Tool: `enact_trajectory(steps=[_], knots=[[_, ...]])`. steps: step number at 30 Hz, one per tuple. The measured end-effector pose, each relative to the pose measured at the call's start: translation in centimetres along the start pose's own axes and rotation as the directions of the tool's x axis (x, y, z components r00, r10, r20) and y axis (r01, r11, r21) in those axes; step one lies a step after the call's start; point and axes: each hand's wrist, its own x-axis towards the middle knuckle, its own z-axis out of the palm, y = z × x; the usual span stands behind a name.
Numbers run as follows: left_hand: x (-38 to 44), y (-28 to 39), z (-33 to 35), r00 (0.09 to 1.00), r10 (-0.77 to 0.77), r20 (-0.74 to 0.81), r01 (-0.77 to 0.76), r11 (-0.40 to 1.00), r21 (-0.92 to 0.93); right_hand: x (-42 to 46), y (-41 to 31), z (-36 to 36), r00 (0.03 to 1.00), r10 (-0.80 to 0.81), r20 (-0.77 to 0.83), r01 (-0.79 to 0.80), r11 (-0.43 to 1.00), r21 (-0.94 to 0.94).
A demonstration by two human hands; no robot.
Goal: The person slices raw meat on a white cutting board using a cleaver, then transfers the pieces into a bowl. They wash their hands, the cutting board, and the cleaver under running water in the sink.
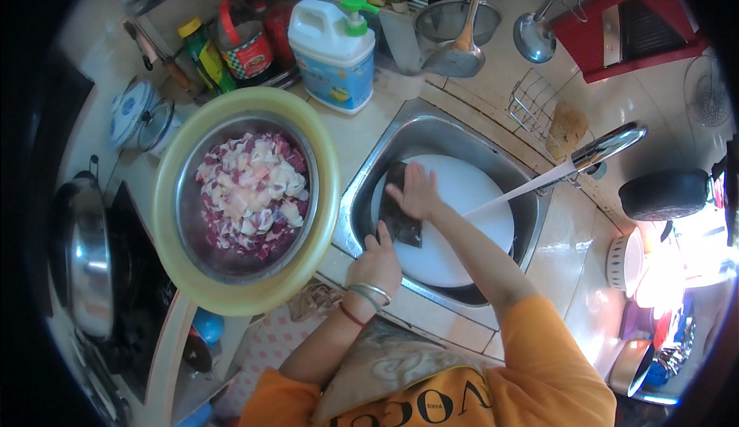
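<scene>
A round white cutting board [462,196] lies tilted or flat in the stainless steel sink [346,213], under water running from the faucet [606,144]. On the board's left part rests the dark blade of a cleaver [401,219]; its handle is not plainly seen. My right hand [417,191] lies flat on the blade's upper part, fingers spread. My left hand [378,262], with bangles at the wrist, is at the blade's lower left edge, fingers partly bent; whether it grips the cleaver is unclear. Left of the sink, a steel bowl of cut raw meat [251,190] sits inside a yellow basin [164,219].
A detergent jug with a green pump [335,57] and bottles [242,40] stand behind the basin. A spatula [462,57], a ladle [535,37] and a red grater [629,28] hang at the back. At the left is a steel pan [89,259]; at the right, a black pan [664,194].
</scene>
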Motion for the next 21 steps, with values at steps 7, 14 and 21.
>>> enact_trajectory(steps=[7,14,21], knots=[[-0.1,0.2,0.1,1.0,0.027,-0.009,-0.027,0.999,0.029,1.7,0.1,-0.6,0.999,-0.021,-0.045,0.026,0.992,0.122],[0.1,0.0,0.5,0.998,0.027,-0.06,-0.024,0.999,0.037,-0.3,0.2,0.8,0.999,-0.004,-0.053,0.005,1.0,0.01],[-0.2,0.5,-0.2,0.999,0.027,-0.042,-0.025,0.999,0.043,-9.6,-0.3,0.7,0.962,-0.27,-0.038,0.271,0.963,-0.001]])
